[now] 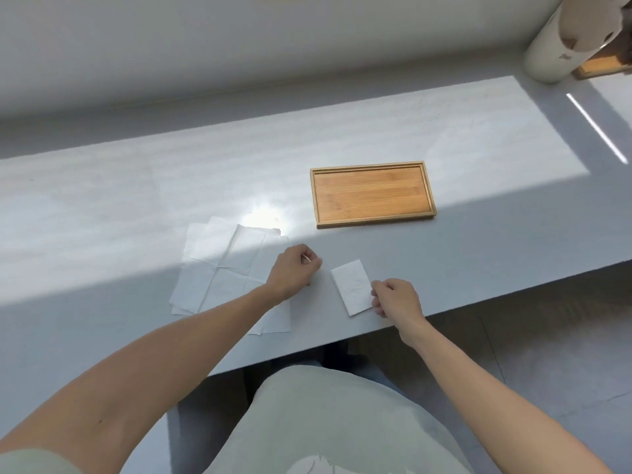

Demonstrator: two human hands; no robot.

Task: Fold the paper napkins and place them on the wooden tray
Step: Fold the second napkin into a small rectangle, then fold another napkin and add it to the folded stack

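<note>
Right hand (396,297) pinches a small white folded napkin (352,285); left hand (294,270) loosely curled on unfolded napkins (222,268); wooden tray (372,224) bare

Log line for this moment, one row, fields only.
stage: first fold done | folded napkin: on table, pinched by right hand | left hand: over unfolded napkins, curled | wooden tray: holds nothing
</note>
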